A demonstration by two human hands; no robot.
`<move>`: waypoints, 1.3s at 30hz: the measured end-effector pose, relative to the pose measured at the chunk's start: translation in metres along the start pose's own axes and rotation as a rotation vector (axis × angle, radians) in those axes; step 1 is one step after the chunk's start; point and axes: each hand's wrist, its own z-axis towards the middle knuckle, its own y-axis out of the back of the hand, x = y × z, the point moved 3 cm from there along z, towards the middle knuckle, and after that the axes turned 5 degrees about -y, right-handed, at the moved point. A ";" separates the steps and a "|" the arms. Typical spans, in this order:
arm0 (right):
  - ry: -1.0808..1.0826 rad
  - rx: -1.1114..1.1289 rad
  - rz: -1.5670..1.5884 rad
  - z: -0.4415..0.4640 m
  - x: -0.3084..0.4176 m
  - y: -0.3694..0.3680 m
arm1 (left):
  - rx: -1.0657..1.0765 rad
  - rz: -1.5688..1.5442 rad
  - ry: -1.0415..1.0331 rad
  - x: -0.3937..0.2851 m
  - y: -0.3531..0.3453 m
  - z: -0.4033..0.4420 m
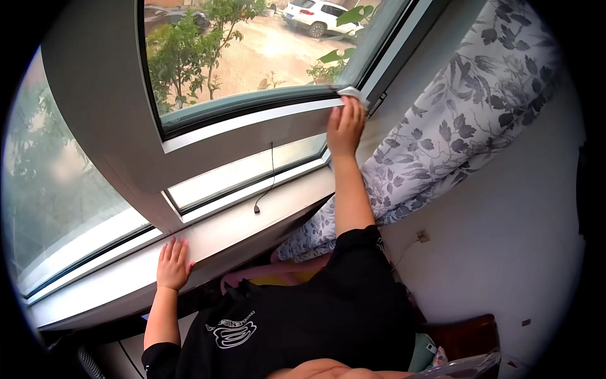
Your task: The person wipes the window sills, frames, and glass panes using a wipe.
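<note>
My right hand (346,129) is stretched up to the lower right corner of the upper window pane (265,60). Its fingers press a white cloth (352,95), perhaps a tissue, against the frame there. Part of the cloth is hidden under the fingers. Lower down, my left hand (173,264) lies flat on the pale windowsill (252,224), fingers stretched out and holding nothing. A thin black cable (273,174) with a small plug hangs down to the sill between my two hands.
A floral curtain (435,126) hangs close to my right arm. Behind it is a white wall with a socket (423,236). Below the sill, something pink (278,273) shows in part. Through the glass are green plants and a white car (315,16).
</note>
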 end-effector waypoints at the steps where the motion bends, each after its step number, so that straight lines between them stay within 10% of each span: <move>1: 0.025 0.015 0.075 0.001 0.015 0.003 | 0.006 -0.014 -0.005 -0.001 0.001 0.000; 9: 0.438 0.265 0.499 0.004 0.122 0.055 | 0.027 -0.005 0.002 -0.016 0.028 0.007; 16: 0.131 0.043 0.191 0.016 0.047 0.020 | -0.027 -0.037 -0.008 -0.003 0.005 0.002; 28: 0.349 0.170 0.521 -0.020 0.250 0.046 | -0.137 -0.156 -0.046 -0.008 0.032 0.000; 32: 0.317 0.182 0.769 -0.013 0.250 0.047 | -0.551 -0.596 0.097 0.004 0.108 0.004; 34: -0.038 0.115 1.018 -0.025 0.235 0.031 | -0.850 -0.623 -0.081 0.003 0.192 0.004; 39: 0.527 0.227 0.554 -0.084 0.270 0.021 | -1.448 -0.731 -0.785 -0.030 0.348 -0.036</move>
